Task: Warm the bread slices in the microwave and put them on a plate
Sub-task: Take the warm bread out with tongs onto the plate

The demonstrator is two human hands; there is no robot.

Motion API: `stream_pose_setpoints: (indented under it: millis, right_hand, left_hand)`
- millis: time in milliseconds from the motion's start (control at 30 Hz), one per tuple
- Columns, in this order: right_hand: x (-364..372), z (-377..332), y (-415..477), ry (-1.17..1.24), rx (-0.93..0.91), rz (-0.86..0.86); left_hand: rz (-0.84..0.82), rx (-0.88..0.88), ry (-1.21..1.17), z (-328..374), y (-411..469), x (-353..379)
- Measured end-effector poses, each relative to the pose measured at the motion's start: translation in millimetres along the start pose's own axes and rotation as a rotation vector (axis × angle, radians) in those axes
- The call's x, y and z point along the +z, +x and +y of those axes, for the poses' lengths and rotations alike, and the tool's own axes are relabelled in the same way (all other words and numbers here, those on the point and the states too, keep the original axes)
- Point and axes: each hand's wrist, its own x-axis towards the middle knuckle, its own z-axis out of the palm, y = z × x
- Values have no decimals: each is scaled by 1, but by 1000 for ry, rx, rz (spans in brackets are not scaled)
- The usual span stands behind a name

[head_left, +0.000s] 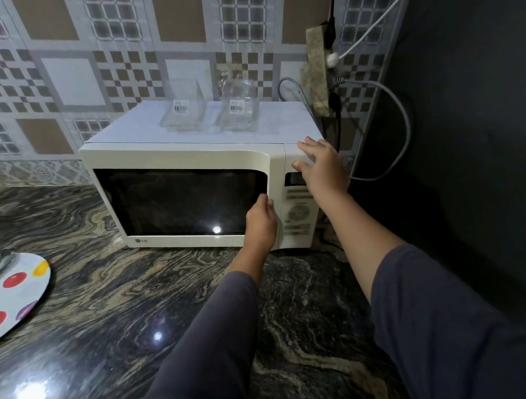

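My left hand (261, 220) fingers hook the microwave door (180, 200) edge; right hand (317, 163) flat, bracing the top. A hard yank may topple the glass tubs (185, 112).

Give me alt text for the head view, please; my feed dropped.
A person's left hand grips the right edge of the shut microwave door while the right hand presses flat on its top right corner. Two clear containers stand on top; a dotted plate lies on the counter at left.
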Motion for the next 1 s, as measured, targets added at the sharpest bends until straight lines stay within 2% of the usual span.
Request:
stream_pose_setpoints:
  millis: [267, 433, 600, 667, 733, 800, 867, 933, 1000]
  right_hand:
    - [3, 1, -1, 48, -6, 11]
    - [1, -4, -4, 25, 4, -3]
    - [-1, -15, -11, -113, 18, -52]
    - [0, -24, -22, -31, 82, -14]
    - [0, -38, -40, 188, 157, 14]
    - [-1, -55, -61, 414, 194, -98]
    - [0, -74, -86, 570, 178, -307]
    - [5, -96, -111, 629, 99, -478]
    - [12, -119, -137, 600, 31, -553]
  left_hand:
    - [-18, -26, 31, 7, -7, -3]
    - [-38, 93, -21, -14, -51, -24]
    - [-38, 114, -42, -18, -75, -41]
    - [-40, 147, -40, -22, -89, -47]
    - [-56, 160, -61, -26, -103, -56]
    - [-82, 142, -90, -27, -117, -70]
    - [-111, 142, -107, -31, -132, -87]
    - [-144, 156, -117, -38, -147, -108]
    - [-147, 169, -127, -46, -165, -130]
